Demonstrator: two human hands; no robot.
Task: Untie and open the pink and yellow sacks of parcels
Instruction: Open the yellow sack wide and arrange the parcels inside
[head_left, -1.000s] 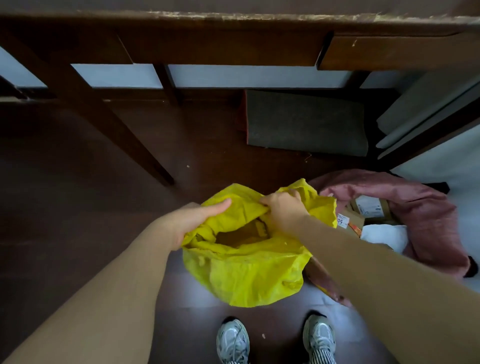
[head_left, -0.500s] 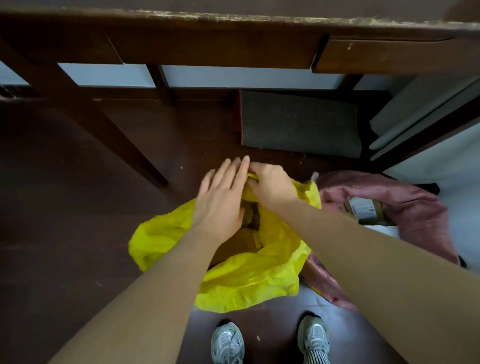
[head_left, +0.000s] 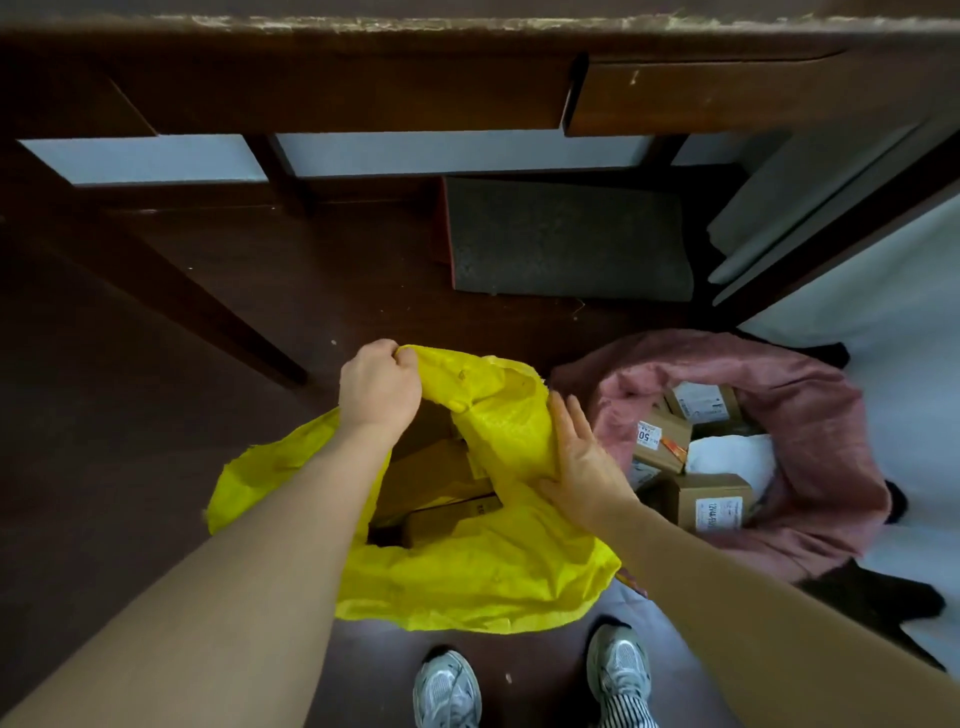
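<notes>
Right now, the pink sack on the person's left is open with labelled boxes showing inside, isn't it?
Not quite: the pink sack lies on the person's right, beside the yellow sack. The head view shows it open, with labelled boxes inside.

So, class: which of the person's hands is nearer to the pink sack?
The right hand. It lies flat on the yellow sack's right side, next to the pink sack; the left hand grips the yellow rim farther left.

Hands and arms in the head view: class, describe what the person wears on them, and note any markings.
Both forearms are bare up to the frame edge: no sleeves show. The left hand and right hand carry no gloves, and no rings, watch, bracelet or markings are visible on either.
</notes>
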